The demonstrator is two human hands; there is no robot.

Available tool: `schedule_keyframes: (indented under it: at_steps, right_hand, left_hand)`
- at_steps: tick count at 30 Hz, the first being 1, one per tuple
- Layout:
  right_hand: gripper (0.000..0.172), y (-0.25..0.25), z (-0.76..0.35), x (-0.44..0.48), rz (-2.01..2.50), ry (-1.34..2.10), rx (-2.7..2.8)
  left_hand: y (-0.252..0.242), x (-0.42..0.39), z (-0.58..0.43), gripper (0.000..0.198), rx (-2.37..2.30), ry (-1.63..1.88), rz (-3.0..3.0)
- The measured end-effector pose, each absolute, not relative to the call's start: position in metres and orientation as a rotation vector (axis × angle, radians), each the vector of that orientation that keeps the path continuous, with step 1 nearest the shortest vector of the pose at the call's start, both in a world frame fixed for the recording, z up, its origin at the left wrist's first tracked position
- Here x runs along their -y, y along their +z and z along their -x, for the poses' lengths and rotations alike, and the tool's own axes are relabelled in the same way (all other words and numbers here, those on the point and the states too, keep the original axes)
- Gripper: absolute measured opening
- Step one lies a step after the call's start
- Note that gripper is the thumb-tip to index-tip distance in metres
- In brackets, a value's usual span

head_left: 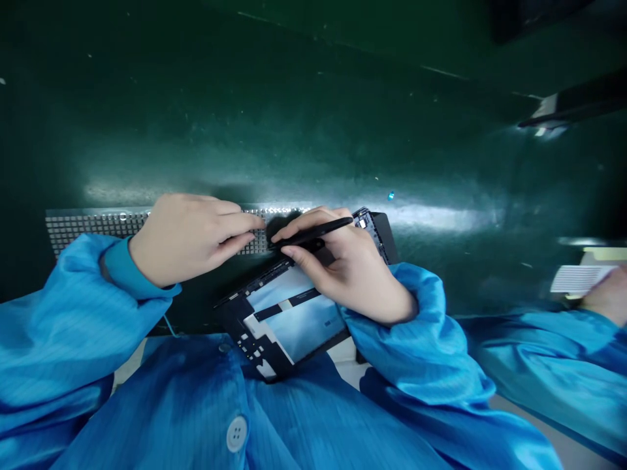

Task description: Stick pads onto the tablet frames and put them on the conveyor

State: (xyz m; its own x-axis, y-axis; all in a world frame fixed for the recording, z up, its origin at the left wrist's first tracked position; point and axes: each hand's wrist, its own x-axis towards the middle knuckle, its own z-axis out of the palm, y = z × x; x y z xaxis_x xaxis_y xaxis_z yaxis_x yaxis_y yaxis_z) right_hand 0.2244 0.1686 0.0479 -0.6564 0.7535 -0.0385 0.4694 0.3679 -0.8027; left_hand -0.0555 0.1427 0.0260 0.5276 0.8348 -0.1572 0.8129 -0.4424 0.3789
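Observation:
A long clear sheet carrying rows of small grey square pads lies on the green table. My left hand rests over it, thumb and forefinger closed at its right end. In my right hand is a slim black tool that looks like tweezers, its tip pointing left, close to the left fingertips. Whether the tip touches a pad is too small to tell. Below my right hand an opened tablet, with its silvery inside and black edges showing, lies tilted at the table's front edge; the hand covers part of it.
Under the tablet's far right corner is a dark block. A small shiny blue bit lies on the green table beyond. At the right, another person's hand is by a white lined sheet. A dark arm-like object stands farther back.

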Motion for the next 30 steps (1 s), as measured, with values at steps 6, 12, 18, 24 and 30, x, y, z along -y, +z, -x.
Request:
schedule_keyframes:
  at_steps: [6, 12, 18, 24, 30]
  right_hand:
    - [0.011, 0.051, -0.246, -0.162, 1.05, 1.532, 1.721]
    - [0.016, 0.058, -0.317, -0.091, 1.392, 1.178, 1.258]
    - [0.011, 0.039, -0.353, -0.042, 1.505, 1.105, 1.337]
    - [0.012, 0.026, -0.351, -0.033, 1.428, 1.065, 1.353]
    - [0.016, 0.022, -0.349, -0.029, 1.396, 1.04, 1.379]
  left_hand:
    - [0.029, -0.14, 0.06, 0.043, -1.367, 0.11, -2.28]
    - [0.058, -0.078, 0.031, 0.072, -1.452, 0.236, -2.348]
    - [0.048, -0.048, 0.011, 0.089, -1.438, 0.149, -2.42]
    - [0.04, -0.054, 0.019, 0.098, -1.424, 0.079, -2.386]
    - [0.036, -0.052, 0.022, 0.1, -1.439, 0.083, -2.317]
